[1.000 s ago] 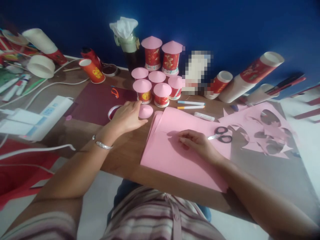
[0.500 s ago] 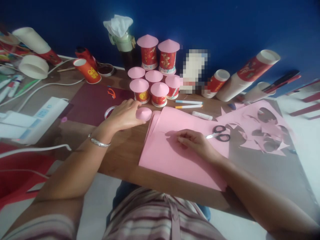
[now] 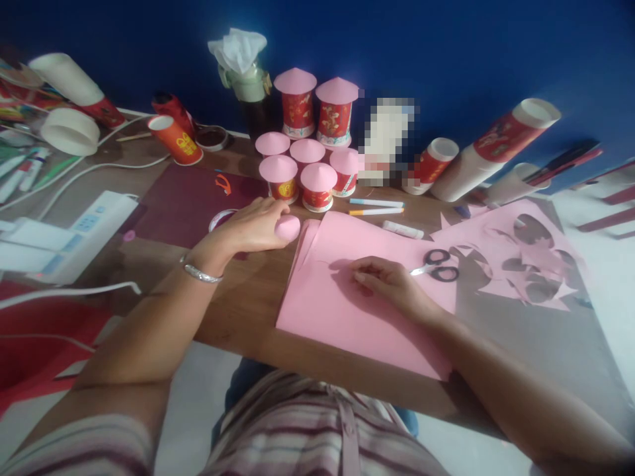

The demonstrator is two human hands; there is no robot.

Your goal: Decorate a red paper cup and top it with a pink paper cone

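My left hand [image 3: 260,225] is closed on a small pink paper cone [image 3: 287,228], which is tilted and partly covered by the fingers. It is just in front of a group of little red paper houses [image 3: 317,195] with pink cone roofs. Two taller red houses [image 3: 337,122] with similar roofs stand behind them. My right hand [image 3: 381,281] rests on a stack of pink paper sheets [image 3: 322,317], fingers curled together, with nothing visible in them. Scissors with dark handles [image 3: 439,264] lie on the sheets just beyond that hand.
A glue stick [image 3: 404,229] and two markers [image 3: 377,207] lie behind the sheets. Cut pink scraps [image 3: 526,258] are on the right. Paper cups [image 3: 178,142] and paper tubes [image 3: 496,152] stand at the back. At left are a white power strip [image 3: 82,235] and orange scissors [image 3: 224,184].
The pink cone has tipped over in my left hand, so its point no longer faces up as before. My right hand stays in place on the sheets.
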